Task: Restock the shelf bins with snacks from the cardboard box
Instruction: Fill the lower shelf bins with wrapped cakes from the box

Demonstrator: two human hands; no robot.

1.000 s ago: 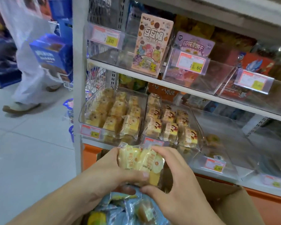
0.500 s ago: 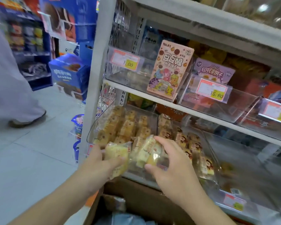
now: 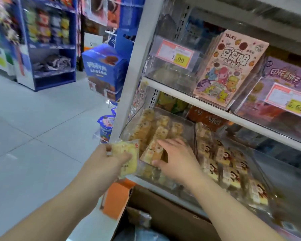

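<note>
1. The right hand (image 3: 178, 163) pinches a wrapped cake (image 3: 153, 151) just inside the front wall of the clear bin (image 3: 189, 126); dropped on the piled packs, it could slide off.
2. The left hand (image 3: 105, 164) grips a second cake (image 3: 128, 159) outside the bin's front corner; a slack hold could drop it beside the cardboard box (image 3: 172, 211) below the bin.

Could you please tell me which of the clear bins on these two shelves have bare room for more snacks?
Bare room: the upper bin behind the 1.00 price tag, left of the pink cookie box, and the lower clear bin at far right. Crowded: the left cake bin, where the right hand sets a cake packet, and the neighbouring bin of packets.
</note>
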